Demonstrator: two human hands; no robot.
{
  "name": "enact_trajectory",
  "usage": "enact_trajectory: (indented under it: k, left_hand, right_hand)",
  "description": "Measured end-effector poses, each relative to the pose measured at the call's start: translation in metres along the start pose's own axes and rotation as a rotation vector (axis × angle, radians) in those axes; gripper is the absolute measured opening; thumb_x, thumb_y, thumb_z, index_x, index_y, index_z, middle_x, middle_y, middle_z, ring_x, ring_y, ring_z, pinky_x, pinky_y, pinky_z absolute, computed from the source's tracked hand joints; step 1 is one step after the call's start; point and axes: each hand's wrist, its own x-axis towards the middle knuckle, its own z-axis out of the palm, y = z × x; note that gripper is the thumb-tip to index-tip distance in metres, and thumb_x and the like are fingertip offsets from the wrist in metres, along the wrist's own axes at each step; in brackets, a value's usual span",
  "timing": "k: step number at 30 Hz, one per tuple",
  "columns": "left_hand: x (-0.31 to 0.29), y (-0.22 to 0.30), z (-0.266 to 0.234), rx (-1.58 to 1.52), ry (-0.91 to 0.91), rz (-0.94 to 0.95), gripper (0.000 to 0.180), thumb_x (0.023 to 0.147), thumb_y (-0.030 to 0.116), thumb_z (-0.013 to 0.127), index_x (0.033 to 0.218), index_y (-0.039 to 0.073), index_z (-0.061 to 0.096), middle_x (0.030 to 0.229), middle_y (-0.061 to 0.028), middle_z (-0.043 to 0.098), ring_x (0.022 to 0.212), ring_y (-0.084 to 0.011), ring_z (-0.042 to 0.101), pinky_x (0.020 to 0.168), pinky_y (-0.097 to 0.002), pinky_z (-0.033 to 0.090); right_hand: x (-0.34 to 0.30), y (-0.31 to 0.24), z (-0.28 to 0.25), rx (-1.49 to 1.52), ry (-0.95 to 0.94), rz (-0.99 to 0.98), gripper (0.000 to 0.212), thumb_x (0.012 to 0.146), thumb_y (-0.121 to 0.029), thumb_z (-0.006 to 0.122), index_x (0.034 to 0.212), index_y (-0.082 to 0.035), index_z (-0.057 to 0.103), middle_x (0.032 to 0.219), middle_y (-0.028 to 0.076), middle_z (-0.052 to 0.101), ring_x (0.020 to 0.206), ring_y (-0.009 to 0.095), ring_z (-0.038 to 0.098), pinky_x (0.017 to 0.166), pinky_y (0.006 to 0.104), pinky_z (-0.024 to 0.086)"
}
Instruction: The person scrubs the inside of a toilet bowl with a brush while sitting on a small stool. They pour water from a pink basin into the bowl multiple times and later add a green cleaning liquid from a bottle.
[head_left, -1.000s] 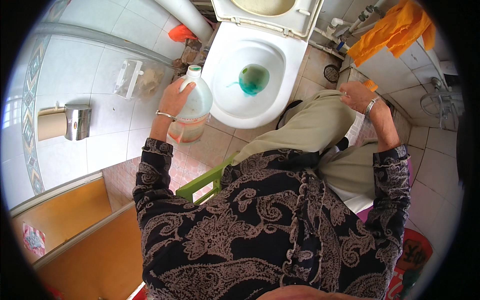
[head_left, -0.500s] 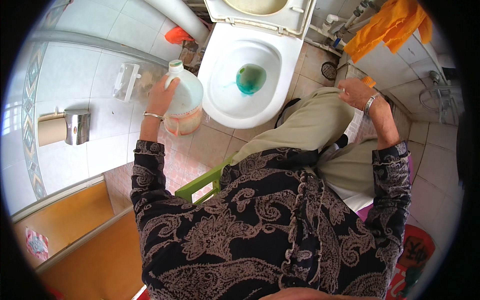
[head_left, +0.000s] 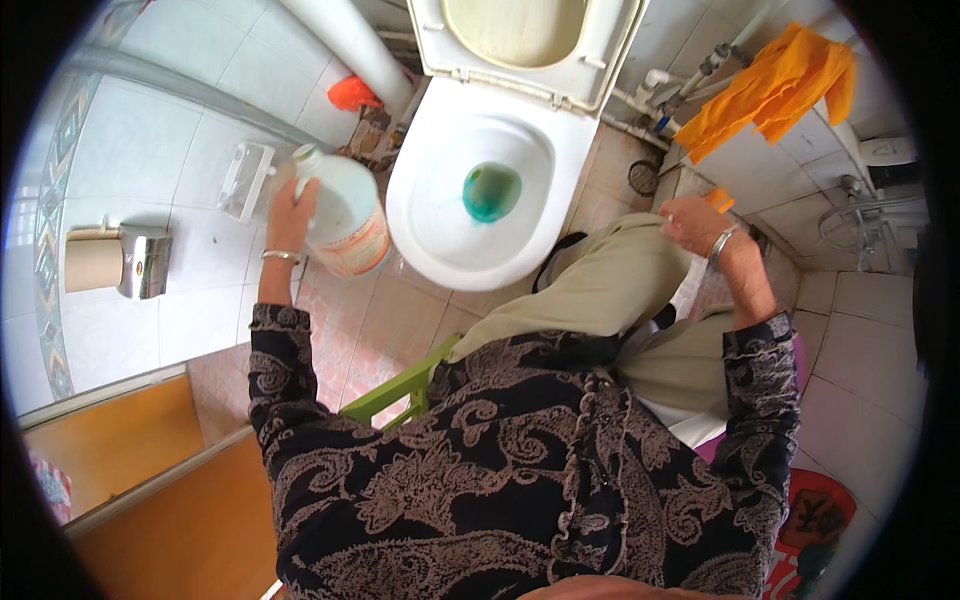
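Observation:
A large translucent white plastic jug (head_left: 348, 205) with a reddish label stands left of the toilet (head_left: 420, 240), its neck leaning toward the wall. My left hand (head_left: 290, 212) is closed around the jug's handle near the top. Blue-green liquid (head_left: 491, 192) lies at the bottom of the toilet bowl, and the lid and seat (head_left: 600, 60) are raised. Above my right knee, my right hand (head_left: 692, 226) is closed with curled fingers. A short orange piece (head_left: 719, 200) shows just beyond it; whether the hand grips this piece I cannot tell.
Orange cloth (head_left: 770, 90) hangs over a ledge at the right, near pipes (head_left: 690, 85) and a floor drain (head_left: 643, 178). A paper holder (head_left: 145, 262) and a clear plastic box (head_left: 246, 180) are on the left wall. A green stool or chair frame (head_left: 400, 385) is beside my leg.
My left hand and the jug have shifted left, slightly away from the toilet. My right hand stays closed over the knee. The whole view has tipped a little, showing more of the raised lid.

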Motion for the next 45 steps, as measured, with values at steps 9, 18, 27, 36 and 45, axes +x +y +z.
enact_trajectory:
  k: [9,18,27,36,45]
  left_hand:
    - [0.005,-0.058,0.008,-0.396,0.051,-0.264,0.029,0.089,0.028,0.061,0.069,0.007,0.058,0.058,0.0023,0.052,0.049,-0.0055,0.043,0.044,-0.0236,0.032]
    - [0.019,-0.109,0.036,-0.392,0.075,-0.198,0.024,0.082,0.026,0.065,0.067,0.007,0.063,0.057,0.0023,0.054,0.048,-0.0073,0.044,0.042,-0.026,0.033]
    - [0.013,-0.085,0.037,-0.402,0.029,-0.28,0.021,0.083,0.029,0.067,0.08,0.009,0.06,0.073,0.0064,0.053,0.065,-0.0054,0.049,0.052,-0.0238,0.042]
    - [0.055,-0.066,0.032,-0.385,0.052,-0.273,0.024,0.085,0.03,0.066,0.078,0.008,0.061,0.068,0.0023,0.058,0.06,-0.0061,0.05,0.051,-0.0218,0.042]
    - [0.159,-0.059,0.024,-0.436,0.243,-0.216,0.024,0.085,0.029,0.066,0.085,0.005,0.068,0.073,0.0008,0.062,0.065,-0.0079,0.056,0.056,-0.0232,0.048]
  right_hand:
    - [0.0,0.001,0.017,0.062,0.054,-0.076,0.025,0.081,-0.023,0.057,0.097,-0.004,0.061,0.093,0.019,0.062,0.092,0.038,0.058,0.082,0.0447,0.047]
    - [0.035,-0.025,-0.162,-0.393,1.148,-0.352,0.026,0.08,-0.011,0.06,0.105,-0.004,0.061,0.098,0.019,0.063,0.081,0.034,0.062,0.073,0.0405,0.053]
    - [0.087,0.023,-0.28,0.388,1.346,-0.066,0.026,0.091,-0.023,0.053,0.105,-0.007,0.067,0.089,0.008,0.07,0.082,0.015,0.065,0.077,0.0278,0.049]
    - [0.134,0.028,-0.292,0.414,1.324,0.212,0.048,0.087,-0.05,0.054,0.111,-0.011,0.066,0.094,0.009,0.069,0.084,0.018,0.062,0.077,0.0318,0.047]
    - [0.14,0.062,-0.288,0.66,1.297,-0.075,0.028,0.09,-0.019,0.058,0.113,-0.003,0.063,0.091,0.007,0.068,0.078,0.011,0.06,0.071,0.0254,0.049]
